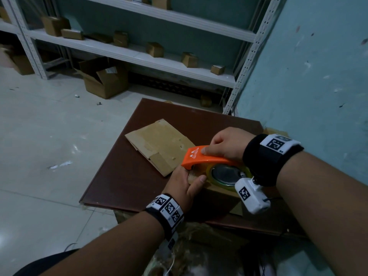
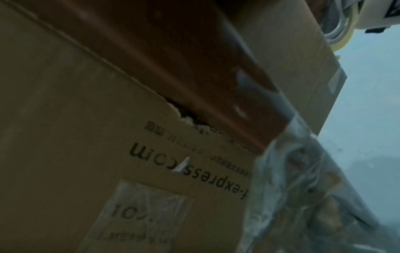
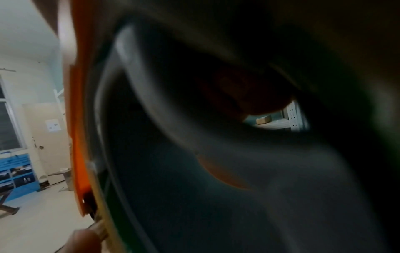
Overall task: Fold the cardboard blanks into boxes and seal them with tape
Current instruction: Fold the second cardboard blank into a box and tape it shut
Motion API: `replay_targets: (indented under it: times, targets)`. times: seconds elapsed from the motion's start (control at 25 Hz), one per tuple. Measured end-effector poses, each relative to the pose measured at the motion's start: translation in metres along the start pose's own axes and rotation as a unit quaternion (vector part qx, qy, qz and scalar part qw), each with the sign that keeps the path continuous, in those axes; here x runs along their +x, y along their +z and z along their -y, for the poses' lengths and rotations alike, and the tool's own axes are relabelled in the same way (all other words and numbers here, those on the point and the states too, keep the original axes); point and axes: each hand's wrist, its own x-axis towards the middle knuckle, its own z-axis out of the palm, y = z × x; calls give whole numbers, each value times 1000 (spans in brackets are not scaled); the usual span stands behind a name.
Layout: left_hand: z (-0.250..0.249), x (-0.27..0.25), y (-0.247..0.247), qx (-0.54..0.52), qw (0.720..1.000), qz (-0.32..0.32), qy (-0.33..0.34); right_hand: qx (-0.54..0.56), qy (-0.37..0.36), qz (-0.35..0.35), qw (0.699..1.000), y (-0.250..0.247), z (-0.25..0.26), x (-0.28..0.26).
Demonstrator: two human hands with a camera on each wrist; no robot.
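Note:
On the brown board [image 1: 123, 176], my left hand [image 1: 185, 184] grips the near end of a small cardboard box [image 1: 219, 191], thumb on top. My right hand [image 1: 227, 144] holds an orange tape dispenser [image 1: 199, 156] over that box, its cutter end just above my left fingers. The clear tape roll [image 1: 227, 174] covers most of the box top. A flat cardboard blank [image 1: 159, 144] lies behind the dispenser. The right wrist view is filled by the orange dispenser [image 3: 78, 154] and the dark roll. In the left wrist view the box side [image 2: 303, 51] shows, but no fingers.
The board rests on a large printed carton [image 2: 86, 137] beside a crumpled plastic bag [image 2: 303, 188]. A blue wall [image 1: 308, 76] stands close on the right. White shelves [image 1: 139, 56] behind hold several small boxes, and an open carton [image 1: 103, 80] sits on the floor.

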Motion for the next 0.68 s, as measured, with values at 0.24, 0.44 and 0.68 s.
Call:
replay_targets:
  times: [0.24, 0.44, 0.68]
  targets:
    - [-1, 2, 3, 25, 999, -2, 21, -39, 15, 14, 999, -5, -5, -4]
    - [2, 1, 4, 34, 999, 10, 7, -44, 14, 15, 999, -5, -8, -5]
    - [2, 2, 7, 34, 999, 10, 9, -38, 19, 14, 999, -5, -15, -7]
